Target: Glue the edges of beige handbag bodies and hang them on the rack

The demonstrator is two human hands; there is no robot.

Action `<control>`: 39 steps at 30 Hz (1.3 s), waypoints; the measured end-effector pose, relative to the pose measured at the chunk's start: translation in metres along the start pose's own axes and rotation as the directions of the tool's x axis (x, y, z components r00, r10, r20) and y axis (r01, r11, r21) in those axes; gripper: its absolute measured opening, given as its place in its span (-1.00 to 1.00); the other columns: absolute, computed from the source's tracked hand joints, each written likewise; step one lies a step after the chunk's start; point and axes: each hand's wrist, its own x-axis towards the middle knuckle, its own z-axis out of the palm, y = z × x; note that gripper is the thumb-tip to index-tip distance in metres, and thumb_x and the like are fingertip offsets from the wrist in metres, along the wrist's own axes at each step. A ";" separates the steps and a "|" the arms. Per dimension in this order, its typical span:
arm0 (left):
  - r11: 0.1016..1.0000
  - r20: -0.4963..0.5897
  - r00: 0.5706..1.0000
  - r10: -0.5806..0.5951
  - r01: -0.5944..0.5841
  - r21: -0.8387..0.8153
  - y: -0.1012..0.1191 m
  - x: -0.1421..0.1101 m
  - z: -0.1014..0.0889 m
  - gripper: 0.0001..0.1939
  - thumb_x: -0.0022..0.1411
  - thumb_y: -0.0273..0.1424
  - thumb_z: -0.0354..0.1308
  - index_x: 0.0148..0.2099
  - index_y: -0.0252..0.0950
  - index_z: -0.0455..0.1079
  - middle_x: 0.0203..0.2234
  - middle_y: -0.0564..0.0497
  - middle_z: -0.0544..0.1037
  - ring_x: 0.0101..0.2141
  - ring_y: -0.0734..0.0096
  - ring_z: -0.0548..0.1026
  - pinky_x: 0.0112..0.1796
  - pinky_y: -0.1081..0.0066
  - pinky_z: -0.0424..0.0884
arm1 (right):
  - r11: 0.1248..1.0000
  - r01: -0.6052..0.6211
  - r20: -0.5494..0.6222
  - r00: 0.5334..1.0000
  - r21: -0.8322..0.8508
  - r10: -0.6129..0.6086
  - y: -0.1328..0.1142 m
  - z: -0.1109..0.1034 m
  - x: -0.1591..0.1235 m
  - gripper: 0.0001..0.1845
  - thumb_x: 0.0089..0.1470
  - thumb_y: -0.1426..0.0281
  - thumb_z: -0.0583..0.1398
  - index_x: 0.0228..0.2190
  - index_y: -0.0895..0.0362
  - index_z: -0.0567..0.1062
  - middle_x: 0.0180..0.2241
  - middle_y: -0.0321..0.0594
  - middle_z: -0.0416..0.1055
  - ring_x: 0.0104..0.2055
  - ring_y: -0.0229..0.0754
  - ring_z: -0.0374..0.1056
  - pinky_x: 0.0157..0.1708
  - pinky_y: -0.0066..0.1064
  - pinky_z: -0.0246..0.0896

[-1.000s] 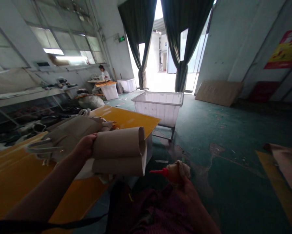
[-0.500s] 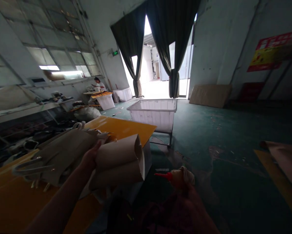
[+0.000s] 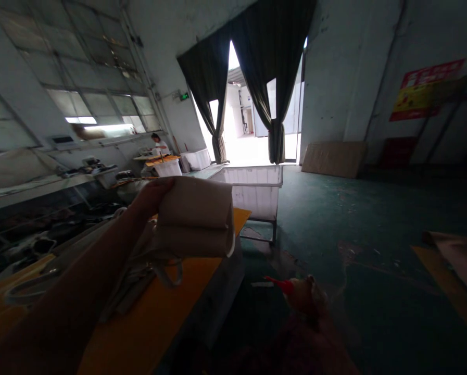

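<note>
1 beige bag [image 3: 194,205], prob. light, semi-stiff: edge gripped by L hand [image 3: 155,194] fingers, best held there. 1 red-nozzled bottle [image 3: 300,296], prob. squeezable: clasped by R hand [image 3: 324,327] fingers.

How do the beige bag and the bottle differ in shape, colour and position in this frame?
The beige bag is broad, with a crease across it; the bottle is much smaller, narrowing to a pointed nozzle.
The beige bag is plain in colour, while the bottle has a bright red nozzle.
The beige bag is in the left hand, higher in view; the bottle is in the right hand, lower.
Both are held.
</note>
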 end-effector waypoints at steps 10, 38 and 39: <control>0.991 0.005 0.994 -0.113 0.113 -0.073 -0.110 -0.020 -0.025 -0.50 -0.28 -0.21 0.58 -0.30 -0.35 0.53 -0.48 -0.01 0.64 -0.49 0.33 0.55 -0.45 0.45 0.52 | 0.968 -0.111 -0.116 0.983 0.224 0.140 -0.006 0.001 0.014 -0.33 -0.58 0.35 0.65 -0.30 -0.03 0.62 -0.29 -0.35 0.66 -0.30 -0.04 0.60 -0.35 -0.30 0.61; 0.792 -0.102 0.828 -0.552 0.481 -0.377 -0.285 -0.128 -0.090 -0.74 -0.17 -0.53 0.52 -0.34 -0.31 0.62 -0.41 -0.06 0.68 -0.41 0.31 0.62 -0.32 0.48 0.55 | 0.978 0.059 -0.185 0.978 -0.199 -0.097 0.078 0.085 0.088 -0.38 -0.55 0.26 0.55 -0.32 0.12 0.56 -0.37 -0.30 0.58 -0.37 -0.11 0.50 -0.48 -0.37 0.46; 0.789 -0.088 0.829 -0.552 0.485 -0.377 -0.286 -0.129 -0.091 -0.73 -0.17 -0.53 0.52 -0.32 -0.31 0.62 -0.41 -0.05 0.68 -0.41 0.32 0.62 -0.31 0.49 0.55 | 0.975 0.071 -0.200 0.973 -0.212 -0.115 0.077 0.086 0.086 -0.38 -0.56 0.26 0.54 -0.33 0.12 0.56 -0.37 -0.30 0.58 -0.38 -0.11 0.49 -0.50 -0.37 0.45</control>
